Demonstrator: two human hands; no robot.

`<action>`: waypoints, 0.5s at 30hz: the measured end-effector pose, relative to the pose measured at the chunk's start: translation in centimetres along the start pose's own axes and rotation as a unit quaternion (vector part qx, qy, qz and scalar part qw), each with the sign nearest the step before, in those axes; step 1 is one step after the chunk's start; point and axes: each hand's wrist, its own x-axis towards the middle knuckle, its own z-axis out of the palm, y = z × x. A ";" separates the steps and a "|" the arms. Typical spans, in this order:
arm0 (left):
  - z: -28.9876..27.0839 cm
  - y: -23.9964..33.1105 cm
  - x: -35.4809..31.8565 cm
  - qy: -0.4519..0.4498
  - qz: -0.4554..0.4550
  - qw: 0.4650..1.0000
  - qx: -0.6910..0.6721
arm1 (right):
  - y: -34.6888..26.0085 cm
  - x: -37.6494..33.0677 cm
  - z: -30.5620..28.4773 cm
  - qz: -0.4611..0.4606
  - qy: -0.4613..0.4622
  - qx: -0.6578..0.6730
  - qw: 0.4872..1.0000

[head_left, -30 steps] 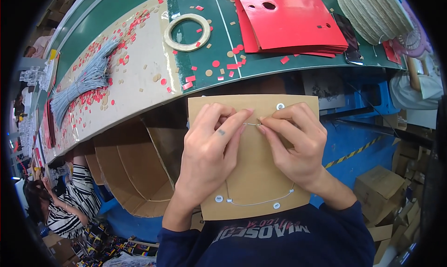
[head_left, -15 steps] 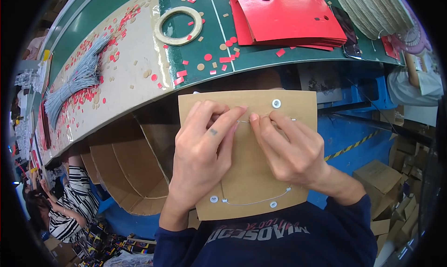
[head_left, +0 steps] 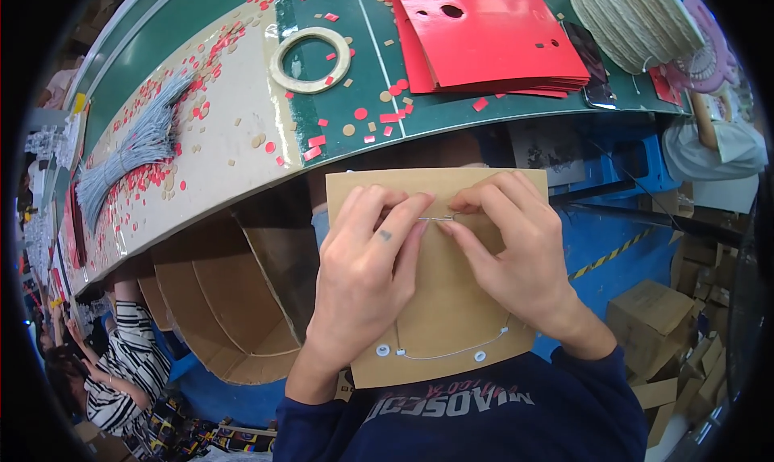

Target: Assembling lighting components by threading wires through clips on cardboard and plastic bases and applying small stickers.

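A brown card panel (head_left: 453,301) lies in front of my body, its far edge below the table. Near the far part of the panel, my left hand (head_left: 367,256) pinches a thin pale cord (head_left: 435,218) between thumb and forefinger. My right hand (head_left: 516,244) is closed on the cord's other side with thumb and fingertips, and a short stretch shows between the hands. Along the panel's near edge, another white cord (head_left: 451,355) runs in a shallow curve between two small white end pieces. Beside it sit two round white buttons (head_left: 383,351).
On the green table lie a tape roll (head_left: 310,60), stacked red card sheets (head_left: 492,35), a bundle of grey-blue cords (head_left: 137,151) and scattered punched scraps. A large cord spool (head_left: 637,22) stands at right. An open cardboard box (head_left: 222,297) is left of me; a person (head_left: 125,365) sits beyond.
My right hand has moved up the panel and its thumb and fingers have spread wider around the cord. It now covers the far-right button. The panel has shifted slightly.
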 end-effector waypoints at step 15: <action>-0.1 -0.2 0.0 0.013 -0.006 1.000 -0.010 | -0.2 0.7 -0.6 0.041 -0.080 -0.017 0.996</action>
